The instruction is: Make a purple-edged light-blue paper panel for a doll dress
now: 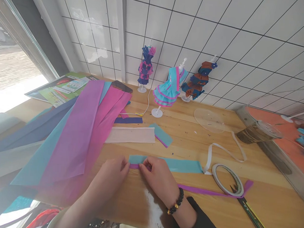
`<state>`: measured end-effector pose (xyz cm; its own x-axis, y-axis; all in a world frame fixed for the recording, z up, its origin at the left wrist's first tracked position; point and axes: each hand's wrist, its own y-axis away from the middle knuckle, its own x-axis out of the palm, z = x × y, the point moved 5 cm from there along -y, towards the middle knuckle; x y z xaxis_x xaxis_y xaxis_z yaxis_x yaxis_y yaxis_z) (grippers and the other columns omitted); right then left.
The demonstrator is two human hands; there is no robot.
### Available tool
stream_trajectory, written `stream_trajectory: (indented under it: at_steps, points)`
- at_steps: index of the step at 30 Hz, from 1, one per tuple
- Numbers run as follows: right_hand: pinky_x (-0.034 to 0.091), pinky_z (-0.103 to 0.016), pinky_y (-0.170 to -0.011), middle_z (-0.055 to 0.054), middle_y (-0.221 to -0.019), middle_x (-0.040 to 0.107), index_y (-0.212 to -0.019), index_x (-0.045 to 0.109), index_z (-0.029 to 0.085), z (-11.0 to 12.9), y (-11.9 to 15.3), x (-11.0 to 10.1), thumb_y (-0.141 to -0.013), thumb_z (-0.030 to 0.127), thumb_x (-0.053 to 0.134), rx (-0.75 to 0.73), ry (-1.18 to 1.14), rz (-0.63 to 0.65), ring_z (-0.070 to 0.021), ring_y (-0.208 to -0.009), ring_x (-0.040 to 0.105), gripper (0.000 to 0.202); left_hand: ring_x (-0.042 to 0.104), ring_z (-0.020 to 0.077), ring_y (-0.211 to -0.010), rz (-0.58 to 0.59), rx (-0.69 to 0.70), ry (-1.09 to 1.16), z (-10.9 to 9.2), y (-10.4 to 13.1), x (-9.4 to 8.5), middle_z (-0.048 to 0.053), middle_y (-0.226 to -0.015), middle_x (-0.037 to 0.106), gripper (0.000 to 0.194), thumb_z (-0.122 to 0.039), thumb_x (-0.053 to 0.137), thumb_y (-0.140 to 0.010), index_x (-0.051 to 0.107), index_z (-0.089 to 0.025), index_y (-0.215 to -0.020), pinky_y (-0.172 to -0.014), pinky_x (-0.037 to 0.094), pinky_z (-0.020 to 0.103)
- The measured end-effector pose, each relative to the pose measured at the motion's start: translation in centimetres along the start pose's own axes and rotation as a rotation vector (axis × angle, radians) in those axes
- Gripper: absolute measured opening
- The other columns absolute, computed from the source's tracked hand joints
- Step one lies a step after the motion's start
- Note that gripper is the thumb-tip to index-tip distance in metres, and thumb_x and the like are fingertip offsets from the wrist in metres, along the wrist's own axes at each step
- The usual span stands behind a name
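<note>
A light-blue strip of paper or thin fabric [183,165] lies flat on the table before me. Along its near edge runs a narrow purple strip [134,166], whose long free end trails right, beneath my right wrist. My left hand [114,169] pinches the strips at their left end, thumb and fingers closed together. Just beside it, my right hand [159,178] presses its closed fingertips on the purple strip against the blue one. A roll of white tape [215,174] rests to the right, its loose tail reaching the blue strip's right end.
Pink, purple [73,134] and blue sheets pile at left. A white strip [131,135] and a short blue piece [162,134] lie ahead. Behind stand three small dressed mannequins [168,89], a clear disc [208,120] and a glass [258,132]. A long dark tool [253,216] lies right.
</note>
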<state>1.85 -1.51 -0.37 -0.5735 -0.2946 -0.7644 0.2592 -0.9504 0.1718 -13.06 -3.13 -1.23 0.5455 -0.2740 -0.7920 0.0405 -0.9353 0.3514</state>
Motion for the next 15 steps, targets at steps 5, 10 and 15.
stream_trajectory:
  at_steps: [5, 10, 15]
  points:
    - [0.032, -0.022, -0.054, -0.001, -0.063, 0.061, -0.064, 0.059, 0.017, 0.02, -0.04, 0.01, -0.081, 0.026, 0.051, -0.007, 0.007, -0.005, -0.012, -0.058, 0.05, 0.02, 0.058, 0.02, -0.063, 0.004, -0.004, -0.008, -0.03, -0.02, 0.04, 0.004, -0.064, 0.063, 0.028, -0.034, 0.034, -0.084, 0.047, -0.02, -0.063, -0.054, 0.026, 0.028]
    - [0.03, -0.022, -0.053, 0.0, -0.061, 0.061, -0.063, 0.058, 0.018, 0.09, -0.08, 0.0, -0.08, 0.025, 0.051, -0.005, 0.014, -0.005, -0.0119, -0.058, 0.05, 0.02, 0.058, 0.0199, -0.062, 0.009, -0.015, -0.004, 0.11, 0.22, -0.01, 0.003, -0.063, 0.061, 0.029, -0.034, 0.033, -0.084, 0.046, -0.021, -0.063, -0.053, 0.027, 0.027]
    - [0.03, -0.022, -0.054, 0.0, -0.06, 0.061, -0.063, 0.059, 0.018, 0.12, -0.15, -0.07, -0.079, 0.024, 0.052, -0.002, 0.027, -0.023, -0.0123, -0.058, 0.05, 0.019, 0.058, 0.0208, -0.062, -0.001, -0.003, -0.052, 0.15, 0.06, 0.07, 0.003, -0.065, 0.061, 0.026, -0.032, 0.034, -0.084, 0.044, -0.021, -0.063, -0.053, 0.027, 0.028]
